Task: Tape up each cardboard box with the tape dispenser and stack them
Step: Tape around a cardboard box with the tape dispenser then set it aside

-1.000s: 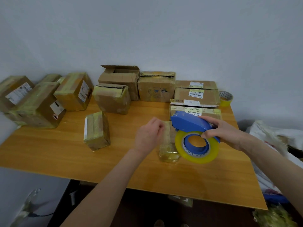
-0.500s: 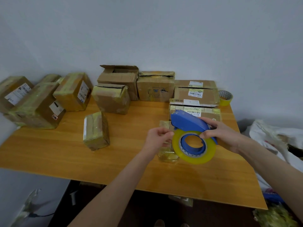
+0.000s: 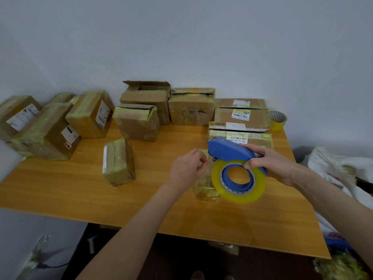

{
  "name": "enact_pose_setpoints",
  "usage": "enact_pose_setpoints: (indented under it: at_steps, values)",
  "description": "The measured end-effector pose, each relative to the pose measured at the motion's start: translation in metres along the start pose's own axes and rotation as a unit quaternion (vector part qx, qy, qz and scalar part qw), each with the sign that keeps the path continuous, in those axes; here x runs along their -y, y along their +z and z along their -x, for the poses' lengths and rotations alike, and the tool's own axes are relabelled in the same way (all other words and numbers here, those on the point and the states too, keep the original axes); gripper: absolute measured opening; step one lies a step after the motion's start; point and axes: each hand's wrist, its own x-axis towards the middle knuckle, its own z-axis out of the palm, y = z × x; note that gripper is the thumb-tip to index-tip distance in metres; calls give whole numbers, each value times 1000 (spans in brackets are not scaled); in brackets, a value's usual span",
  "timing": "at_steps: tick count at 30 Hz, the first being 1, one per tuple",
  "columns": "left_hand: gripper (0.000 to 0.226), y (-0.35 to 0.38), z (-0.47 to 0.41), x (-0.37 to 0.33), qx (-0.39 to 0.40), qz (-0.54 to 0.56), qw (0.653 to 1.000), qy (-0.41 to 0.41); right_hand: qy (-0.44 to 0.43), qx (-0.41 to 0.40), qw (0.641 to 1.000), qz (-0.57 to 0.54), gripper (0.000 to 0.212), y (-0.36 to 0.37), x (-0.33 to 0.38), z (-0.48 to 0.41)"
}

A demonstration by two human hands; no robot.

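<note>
- The R hand [image 3: 276, 166] is clamped on the blue tape dispenser [image 3: 230, 151], fingers over its top & thumb beneath. The yellowish tape roll [image 3: 242, 196] hangs below it, above the front right of the wooden surface [image 3: 80, 190].
- The L hand [image 3: 187, 170] is seen w/ its grip curled at the top of the small box [image 3: 203, 190]. That box stands on the surface, partly hidden behind the roll.
- Thumb & forefinger are held close together. Whether a tape end or the box itself is pinched cannot be told.
- Step judged to be in hand: a strip is being laid over the small box.
- To be done well: the box should be pinned down by the L hand, since it looks light & could slide or tip. The tape end should be pressed on first and the dispenser drawn straight w/ tension, then the strip rubbed flat & cut at the blade.
- Containers: an open box [image 3: 147, 96] sits at the back by the wall w/ flaps up. Its inside is dark, so contents cannot be seen.
- The box in front of it [image 3: 137, 122] gapes a little at the top, and nothing is visible within.
- Flat labelled boxes [image 3: 240, 116] are stacked at rear right, closed.
- Taped boxes [image 3: 46, 134] are grouped at far left, and one taped box [image 3: 119, 162] stands alone mid-surface.
- A spare roll [image 3: 278, 120] rests at the rear right corner.
</note>
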Motion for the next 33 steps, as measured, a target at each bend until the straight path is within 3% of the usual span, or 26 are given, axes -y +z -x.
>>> enact_pose_setpoints:
  at_steps: [4, 6, 7, 8, 11, 13, 15, 21, 26, 28, 30, 33]
  values:
    - [9, -3, -2, 10, -2, -41, 998, 39, -7, 14, 1000, 18, 67, -1, -1, 2]
    - [6, -2, 1, 14, 43, 90, 994, -38, -13, 18, 1000, 10, 70, -2, -1, 2]
    - [7, -1, 3, 14, 71, 203, 969, -118, -17, 21, 1000, 9, 72, -4, 0, 3]
    - [15, 0, 6, 15, 73, 318, 922, -207, -21, 24, 999, 13, 75, -6, 0, 4]
    - [50, 4, 12, 17, 108, 504, 744, -425, -32, 30, 999, 26, 73, -11, 2, 7]
    - [64, 7, 13, 12, 204, 532, 674, -470, -40, 39, 998, 33, 68, -12, 5, 9]
    - [67, 12, 10, 5, 256, 555, 637, -470, -44, 48, 997, 42, 68, -10, 7, 9]
    - [14, 14, 9, -1, 211, 612, 600, -471, -46, 52, 995, 71, 67, -5, 8, 12]
    - [31, 16, 14, -6, 185, 657, 602, -415, -45, 57, 996, 47, 64, -6, 2, 13]
    - [32, 17, 17, -8, 164, 663, 627, -375, -43, 48, 998, 21, 68, -7, -1, 12]
    - [32, 20, 20, -12, 137, 631, 678, -352, -42, 39, 998, 6, 74, -9, -4, 11]
    - [17, 24, 20, -16, 87, 587, 725, -350, -44, 34, 998, -3, 71, -8, -5, 8]
